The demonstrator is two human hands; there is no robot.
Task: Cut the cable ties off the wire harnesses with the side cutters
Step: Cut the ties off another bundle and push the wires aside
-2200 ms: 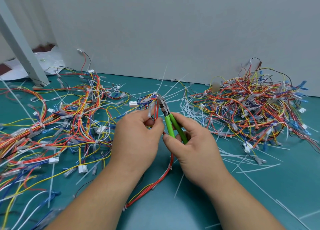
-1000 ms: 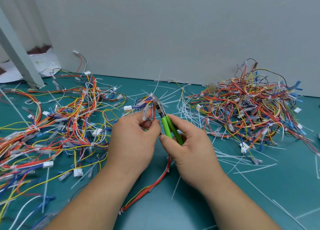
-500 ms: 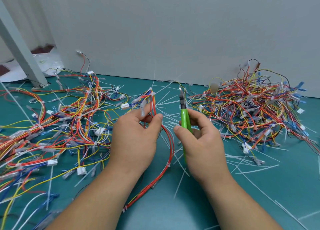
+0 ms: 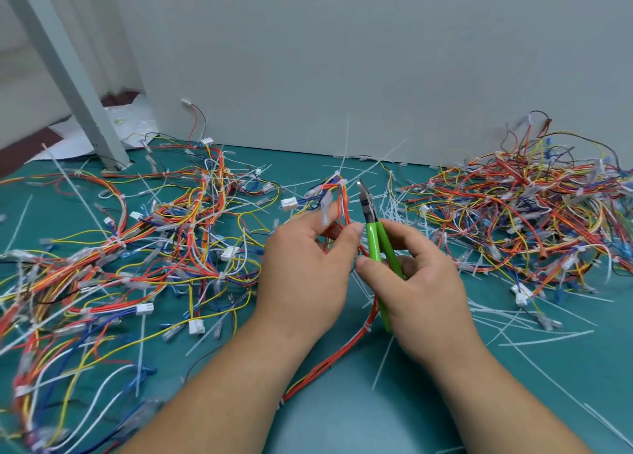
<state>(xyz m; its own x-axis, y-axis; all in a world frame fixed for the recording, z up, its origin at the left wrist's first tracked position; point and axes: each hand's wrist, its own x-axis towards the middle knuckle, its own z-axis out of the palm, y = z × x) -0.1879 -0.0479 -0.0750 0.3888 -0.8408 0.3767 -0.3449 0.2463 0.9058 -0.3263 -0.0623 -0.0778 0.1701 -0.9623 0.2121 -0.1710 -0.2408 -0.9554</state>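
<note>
My left hand (image 4: 305,268) pinches a red and orange wire harness (image 4: 342,200) and holds its upper end upright above the green mat. A white cable tie (image 4: 339,174) wraps that end, its long tail pointing up. My right hand (image 4: 418,279) grips the green-handled side cutters (image 4: 375,238). Their jaws (image 4: 363,191) point up and stand just right of the harness, a little apart from the tie. The rest of the harness (image 4: 346,354) trails down between my forearms.
A sprawl of tied harnesses (image 4: 137,248) covers the mat on the left. A dense heap of loose coloured wires (image 4: 534,214) lies at the right. Cut white ties (image 4: 404,210) litter the middle and right. A grey wall (image 4: 342,60) stands behind, a slanted post (image 4: 68,73) at back left.
The cutters pulled away from the harness to the right, stood upright, and have since come back close beside its top. My left hand keeps its hold on the harness.
</note>
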